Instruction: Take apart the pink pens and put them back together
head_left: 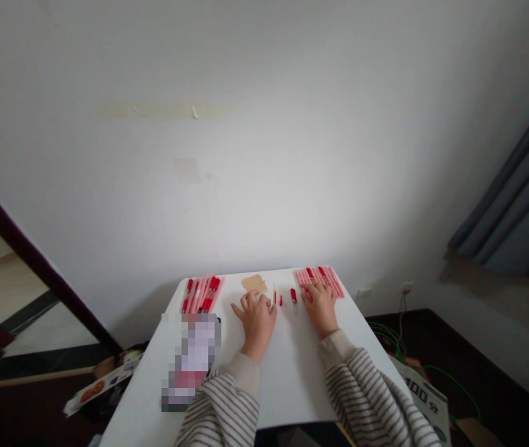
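My left hand (259, 316) is over the middle of the white table (292, 385), its fingers spread and slightly bent. Just right of its thumb lies a thin pen refill (274, 295) with a red and yellow section. A small red pen tip (280, 300) and a red pen part (293, 295) with a clear end lie between my hands. My right hand (321, 308) bends its fingers at the near left end of a row of pink pens (336, 285). A bit of red shows under those fingers; what they grip is mostly hidden.
A bunch of pink and red pens (203, 293) lies at the back left. Near it is a blurred-out phone-like object (197, 354). A tan paper piece (254, 283) sits by the back edge, against the wall (264, 186). Green cables (388, 335) run on the right-hand floor.
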### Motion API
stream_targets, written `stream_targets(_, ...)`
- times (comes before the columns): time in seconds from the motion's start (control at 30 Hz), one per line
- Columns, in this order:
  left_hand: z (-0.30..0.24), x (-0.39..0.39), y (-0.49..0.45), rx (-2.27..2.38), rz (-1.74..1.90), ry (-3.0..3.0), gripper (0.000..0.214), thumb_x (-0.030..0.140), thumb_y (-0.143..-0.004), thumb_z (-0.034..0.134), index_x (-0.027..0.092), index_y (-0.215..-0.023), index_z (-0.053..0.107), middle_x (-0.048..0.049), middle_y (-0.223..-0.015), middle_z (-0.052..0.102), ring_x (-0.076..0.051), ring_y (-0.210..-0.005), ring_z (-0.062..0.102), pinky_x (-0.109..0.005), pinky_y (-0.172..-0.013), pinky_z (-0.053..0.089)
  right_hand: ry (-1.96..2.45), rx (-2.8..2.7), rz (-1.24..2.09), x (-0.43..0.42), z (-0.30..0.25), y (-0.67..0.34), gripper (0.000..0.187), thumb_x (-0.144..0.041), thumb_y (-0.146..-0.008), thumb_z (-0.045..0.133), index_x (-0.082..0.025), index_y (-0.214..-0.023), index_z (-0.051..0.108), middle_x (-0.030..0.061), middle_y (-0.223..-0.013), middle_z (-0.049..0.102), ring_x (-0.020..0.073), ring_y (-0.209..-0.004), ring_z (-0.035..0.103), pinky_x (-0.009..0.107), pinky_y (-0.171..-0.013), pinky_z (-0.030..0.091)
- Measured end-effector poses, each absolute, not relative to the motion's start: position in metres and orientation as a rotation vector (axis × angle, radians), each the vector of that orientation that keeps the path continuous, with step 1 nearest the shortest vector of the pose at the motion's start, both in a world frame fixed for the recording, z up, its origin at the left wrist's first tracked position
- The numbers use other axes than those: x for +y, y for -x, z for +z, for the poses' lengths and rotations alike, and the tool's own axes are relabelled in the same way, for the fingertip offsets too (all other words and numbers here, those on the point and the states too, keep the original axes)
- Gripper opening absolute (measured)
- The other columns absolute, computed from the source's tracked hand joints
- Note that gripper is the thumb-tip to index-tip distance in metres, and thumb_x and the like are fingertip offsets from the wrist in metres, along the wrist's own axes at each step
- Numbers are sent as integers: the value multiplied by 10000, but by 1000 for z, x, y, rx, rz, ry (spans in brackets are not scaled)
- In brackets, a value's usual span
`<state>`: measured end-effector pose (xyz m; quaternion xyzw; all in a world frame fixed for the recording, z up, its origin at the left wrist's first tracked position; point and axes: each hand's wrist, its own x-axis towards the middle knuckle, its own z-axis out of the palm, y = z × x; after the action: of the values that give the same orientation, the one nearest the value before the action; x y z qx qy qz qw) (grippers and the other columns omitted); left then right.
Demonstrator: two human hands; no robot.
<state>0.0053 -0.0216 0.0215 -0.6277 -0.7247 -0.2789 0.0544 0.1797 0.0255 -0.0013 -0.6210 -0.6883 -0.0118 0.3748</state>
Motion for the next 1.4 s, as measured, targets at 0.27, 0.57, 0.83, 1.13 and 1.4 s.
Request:
stream_targets(0.27,24,-22,6,-2278,-754,1690,212,316,-785,531,208,-923,651,-98,-1143,548,-291,-1134,409,-649,-1033,224,1582,-1843,-9,22,-2,-179,256,-213,-847,549,-274,-1066,668,51,-1053,663,264,-1074,442,485,-1011,185)
stream_targets(0.57,20,-18,7,-2291,-710,1657,243,305,-779,522,182,-908,686,-112,-1132,570,-289,-1110,433,-634,-1025,236,1552,-1828,-12,22,-3,-179,249,-186,-840,556,-282,-1034,678,35,-1038,667,265,-1072,447,510,-1023,182)
stream_targets(0.83,21,-15,6,-2153,-901,1802,176,334,-820,554,232,-904,670,-71,-1165,572,-264,-1111,472,-629,-1057,236,1345,-1842,25,25,-2,-181,226,-241,-866,558,-264,-1059,674,59,-1015,663,267,-1017,466,439,-913,339)
stream_targets(1.13,27,-19,0,-1832,-1062,2143,97,331,-785,640,269,-840,690,-43,-1180,561,-239,-1169,458,-606,-1115,185,1119,-1950,51,20,4,-174,236,-385,-884,575,-309,-1082,678,50,-991,652,236,-1005,482,414,-926,366)
stream_targets(1.4,27,-18,1,-1844,-1067,2159,107,312,-759,672,281,-860,691,-35,-1174,563,-241,-1166,460,-619,-1109,193,1105,-1921,98,28,-5,-176,160,-381,-870,598,-285,-892,724,44,-929,661,230,-968,494,420,-908,371)
